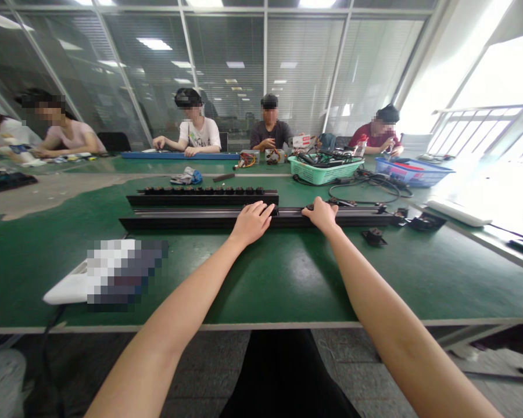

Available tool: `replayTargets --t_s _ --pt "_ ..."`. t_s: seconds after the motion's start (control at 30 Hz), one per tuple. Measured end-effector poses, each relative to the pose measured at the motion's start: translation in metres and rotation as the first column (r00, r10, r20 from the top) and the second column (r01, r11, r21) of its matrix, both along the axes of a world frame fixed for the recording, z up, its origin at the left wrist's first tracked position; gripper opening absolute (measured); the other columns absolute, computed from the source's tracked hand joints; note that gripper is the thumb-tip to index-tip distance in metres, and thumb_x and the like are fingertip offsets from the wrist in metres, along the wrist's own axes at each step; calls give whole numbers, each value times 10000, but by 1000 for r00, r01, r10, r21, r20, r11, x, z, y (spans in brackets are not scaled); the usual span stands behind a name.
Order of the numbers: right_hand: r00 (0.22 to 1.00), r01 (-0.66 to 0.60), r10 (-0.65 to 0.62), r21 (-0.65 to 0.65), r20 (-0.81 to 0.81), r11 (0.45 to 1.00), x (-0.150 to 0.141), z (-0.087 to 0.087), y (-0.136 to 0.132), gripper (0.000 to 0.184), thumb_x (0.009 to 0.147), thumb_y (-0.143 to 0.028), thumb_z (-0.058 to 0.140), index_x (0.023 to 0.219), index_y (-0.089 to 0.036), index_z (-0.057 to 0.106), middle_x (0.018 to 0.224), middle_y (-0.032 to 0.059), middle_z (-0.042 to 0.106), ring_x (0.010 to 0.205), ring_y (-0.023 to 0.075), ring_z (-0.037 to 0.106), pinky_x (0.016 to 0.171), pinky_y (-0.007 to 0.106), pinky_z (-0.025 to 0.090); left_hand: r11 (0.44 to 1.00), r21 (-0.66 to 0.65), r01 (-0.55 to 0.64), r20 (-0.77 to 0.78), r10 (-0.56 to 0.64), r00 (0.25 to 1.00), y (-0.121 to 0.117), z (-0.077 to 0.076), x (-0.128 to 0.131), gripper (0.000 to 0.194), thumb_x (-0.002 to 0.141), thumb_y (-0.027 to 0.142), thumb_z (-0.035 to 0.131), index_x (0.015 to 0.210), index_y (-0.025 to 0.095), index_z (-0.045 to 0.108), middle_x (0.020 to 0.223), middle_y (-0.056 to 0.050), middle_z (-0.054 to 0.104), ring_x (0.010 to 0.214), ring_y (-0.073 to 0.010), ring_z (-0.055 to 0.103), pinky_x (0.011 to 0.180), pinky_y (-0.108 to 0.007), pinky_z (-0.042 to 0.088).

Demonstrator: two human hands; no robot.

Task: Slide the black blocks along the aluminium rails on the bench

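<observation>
Forearms [169, 307] reach up from the near edge, left hand [251, 223] and right hand [321, 213] palm-down, fingers part-spread on a black rail [357, 218] lying crosswise on the green bench [287, 278], grip unclear, right hand nearer its right end, second rail [200, 200] parallel just beyond.

A long black metal rail [192, 219] lies flat across the green workbench [287, 273].

Glass wall [226, 69], blown-out windows [475, 87], prob. tile floor [366, 371]
</observation>
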State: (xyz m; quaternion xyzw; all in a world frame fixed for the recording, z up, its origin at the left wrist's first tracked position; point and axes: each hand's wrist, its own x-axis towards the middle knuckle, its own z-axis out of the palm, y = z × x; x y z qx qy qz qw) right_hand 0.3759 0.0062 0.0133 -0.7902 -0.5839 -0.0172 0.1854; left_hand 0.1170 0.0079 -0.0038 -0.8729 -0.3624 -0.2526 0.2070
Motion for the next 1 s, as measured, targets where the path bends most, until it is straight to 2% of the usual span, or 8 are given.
replayTargets --t_s 0.27,1.0 --pt "1000 -3 3 -8 4 1000 1 1 0 327 962 -412 537 1175 -164 549 1134 164 746 1091 327 676 1013 444 313 1000 -10 -2 8 2 1000 0 0 0 461 1089 315 421 1508 200 573 1464 -138 648 1426 -280 545 1168 -456 443" --pt "1000 1 -1 -8 18 1000 8 -1 1 338 971 -402 545 1190 -144 554 1172 192 738 1129 344 668 1009 446 329 1000 -7 -3 0 3 1000 0 0 0 461 1091 303 409 1506 193 577 1463 -132 651 1427 -283 543 1173 -458 440"
